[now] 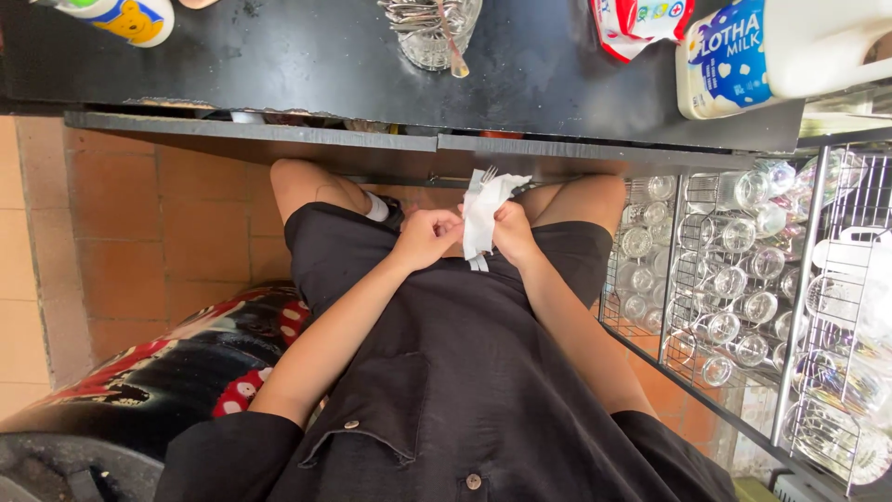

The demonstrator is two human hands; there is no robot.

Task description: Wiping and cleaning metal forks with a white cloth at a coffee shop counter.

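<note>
Both hands [469, 237] wrap a white napkin [483, 216] around a fork [487, 174].

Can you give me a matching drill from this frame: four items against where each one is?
Items:
1. fork
2. glass jar of cutlery
3. milk jug
4. drinking glasses

Places:
A. on the wire rack shelves at the right
B. wrapped in a white napkin, held by the left hand and right hand
C. lying at the right end of the black counter
D. at the middle of the counter's far edge

Pairs: 1-B, 2-D, 3-C, 4-A
</note>
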